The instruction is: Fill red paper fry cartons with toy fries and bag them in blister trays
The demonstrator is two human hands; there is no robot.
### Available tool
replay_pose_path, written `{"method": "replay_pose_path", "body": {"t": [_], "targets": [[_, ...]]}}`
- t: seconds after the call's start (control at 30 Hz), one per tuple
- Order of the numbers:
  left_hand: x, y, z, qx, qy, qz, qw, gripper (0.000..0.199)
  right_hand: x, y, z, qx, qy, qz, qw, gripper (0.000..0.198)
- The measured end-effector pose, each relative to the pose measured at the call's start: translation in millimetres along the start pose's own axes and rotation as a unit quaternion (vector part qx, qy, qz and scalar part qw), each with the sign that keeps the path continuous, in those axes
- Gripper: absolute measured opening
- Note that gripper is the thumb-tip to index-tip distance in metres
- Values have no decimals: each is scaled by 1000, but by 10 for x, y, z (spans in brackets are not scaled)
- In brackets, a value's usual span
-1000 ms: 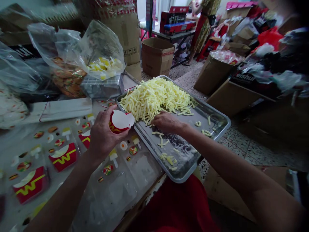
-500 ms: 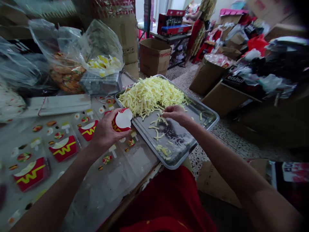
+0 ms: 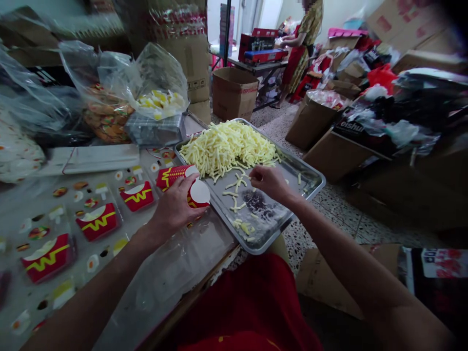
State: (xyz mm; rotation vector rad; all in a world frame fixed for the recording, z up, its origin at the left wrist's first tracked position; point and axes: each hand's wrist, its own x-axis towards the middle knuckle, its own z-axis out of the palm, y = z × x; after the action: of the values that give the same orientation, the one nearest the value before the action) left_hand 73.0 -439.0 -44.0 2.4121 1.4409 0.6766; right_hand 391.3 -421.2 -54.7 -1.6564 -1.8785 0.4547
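My left hand (image 3: 174, 207) is wrapped round a small red fries box (image 3: 199, 194) with a white inner face, at the left rim of a metal tray (image 3: 229, 225). Behind those fingers lies a row of nested red boxes (image 3: 171, 176) with a yellow zigzag print. Over the tray, my right hand (image 3: 270, 183) has thumb and fingers pinched together; what they hold, if anything, is too small to tell. A heap of pale yellow toy fries (image 3: 230, 146) fills the tray's far part. Loose fries (image 3: 237, 184) lie scattered near the right fingertips.
Clear plastic packs with red fries boxes (image 3: 98, 222) and tiny toy foods cover the table at left. Behind them stand a bag of yellow-and-white pieces (image 3: 161, 101) and a bag of brownish pieces (image 3: 107, 117). Cartons (image 3: 234, 92) crowd the floor; a person (image 3: 302, 48) stands far back.
My left hand has shifted right and slightly down with the fries box, and the nested boxes behind it show more. My right hand has moved slightly right and down, still pinched.
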Motion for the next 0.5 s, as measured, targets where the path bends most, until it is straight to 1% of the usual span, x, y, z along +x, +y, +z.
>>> {"method": "replay_pose_path", "body": {"t": [0.07, 0.13, 0.2, 0.23, 0.27, 0.33, 0.4, 0.43, 0.5], "targets": [[54, 38, 21, -9, -6, 0, 1000, 83, 40, -3, 34, -8, 3, -3, 1000, 14], [126, 84, 43, -17, -13, 8, 1000, 82, 101, -3, 77, 50, -4, 26, 998, 13], [198, 112, 64, -18, -19, 16, 1000, 81, 165, -4, 109, 99, -34, 45, 993, 14], [229, 114, 75, -16, -22, 20, 999, 82, 194, -10, 118, 99, -57, 39, 993, 16], [254, 108, 86, -14, -26, 23, 999, 82, 219, -21, 124, 78, -84, 22, 993, 20], [283, 74, 110, -11, -34, 28, 999, 83, 260, -63, 129, -11, -138, -28, 990, 34], [284, 27, 132, -11, -38, 29, 999, 82, 297, -126, 128, -118, -179, -59, 975, 48], [275, 3, 140, -11, -39, 28, 999, 82, 317, -158, 124, -160, -192, -66, 966, 50], [251, -39, 146, -12, -39, 21, 999, 82, 364, -212, 97, -209, -205, -73, 953, 49]]}}
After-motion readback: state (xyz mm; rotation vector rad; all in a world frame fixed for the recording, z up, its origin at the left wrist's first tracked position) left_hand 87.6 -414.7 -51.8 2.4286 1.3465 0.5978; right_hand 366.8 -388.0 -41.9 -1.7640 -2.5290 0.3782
